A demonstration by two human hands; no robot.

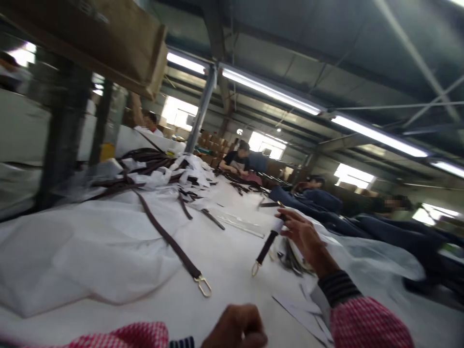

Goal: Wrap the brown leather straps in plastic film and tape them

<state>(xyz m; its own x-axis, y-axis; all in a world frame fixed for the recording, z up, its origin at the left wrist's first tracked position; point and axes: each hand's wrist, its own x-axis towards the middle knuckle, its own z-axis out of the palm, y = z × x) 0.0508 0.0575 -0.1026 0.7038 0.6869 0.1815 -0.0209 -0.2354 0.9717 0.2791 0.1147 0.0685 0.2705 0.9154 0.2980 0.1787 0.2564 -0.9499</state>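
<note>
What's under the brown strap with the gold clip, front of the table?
The brown strap lies on white sheeting, which shows along both its sides. The strip directly beneath the strap is covered, so whatever lies there cannot be seen.

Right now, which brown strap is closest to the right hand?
The short strap with the white wrapped end, right at the right hand. The long strap lies farther left on the white sheet.

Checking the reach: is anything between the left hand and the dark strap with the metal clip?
Nothing visible. Only the white sheet lies between the left hand and the dark strap, whose metal clip is the end nearest that hand.
</note>
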